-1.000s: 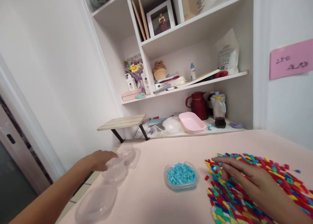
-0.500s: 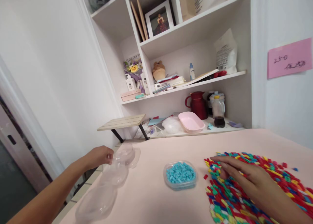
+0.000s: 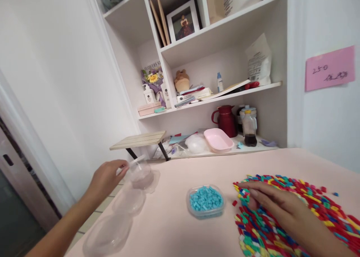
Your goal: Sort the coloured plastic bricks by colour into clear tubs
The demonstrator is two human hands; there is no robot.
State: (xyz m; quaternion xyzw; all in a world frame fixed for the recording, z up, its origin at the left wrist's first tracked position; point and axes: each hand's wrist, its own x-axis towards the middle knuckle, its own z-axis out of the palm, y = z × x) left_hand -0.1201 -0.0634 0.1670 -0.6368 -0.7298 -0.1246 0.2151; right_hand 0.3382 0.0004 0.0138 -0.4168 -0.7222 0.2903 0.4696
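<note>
My left hand (image 3: 108,176) pinches the edge of a clear plastic container (image 3: 140,171) at the far end of a row of clear containers. That container looks tilted and raised above another clear piece (image 3: 153,182). Nearer to me in the row lie more clear containers (image 3: 108,232). On the right, my right hand (image 3: 278,202) rests over a spread pile of small coloured plastic bricks (image 3: 284,236). Its fingers are stretched out with the thumb below them, and I see nothing held there. Between the hands stands a clear tub (image 3: 205,213) filled with small light-blue bricks (image 3: 206,198).
A pink cloth (image 3: 168,219) covers the table. Behind it, a white shelf holds a pink basin (image 3: 218,140), a dark red jug (image 3: 227,121) and a bottle of dark liquid (image 3: 249,127). A small wooden stand (image 3: 139,140) is at the back left.
My left hand has shifted up and back, and the far container is lifted and tilted in its fingers. The right hand has hardly moved.
</note>
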